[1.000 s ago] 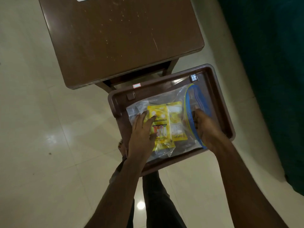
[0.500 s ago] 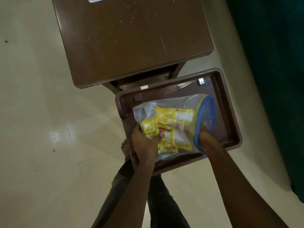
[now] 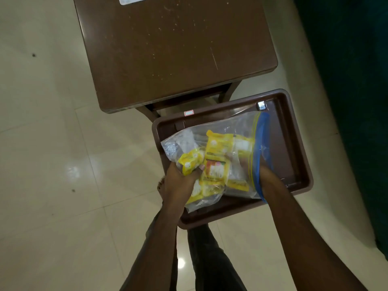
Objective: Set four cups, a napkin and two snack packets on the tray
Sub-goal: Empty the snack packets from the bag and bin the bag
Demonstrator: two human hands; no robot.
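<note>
Left hand [image 3: 178,181] curls tight round the zip bag [image 3: 231,127], seemingly just over the tray [image 3: 298,164]; right hand [image 3: 265,177] reaches inside (grip hidden, cannot tell). Anchor the bag; draw snack packets [image 3: 218,143] out singly.

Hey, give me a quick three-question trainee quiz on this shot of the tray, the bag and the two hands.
1. True or false: the yellow snack packets are inside the clear bag.
2. The right hand is: A on the table, B in the bag's blue-edged mouth, C on the floor.
3. Fill in: the left hand grips the bag above the brown ___.

Key: 1 true; 2 B; 3 tray.
</note>
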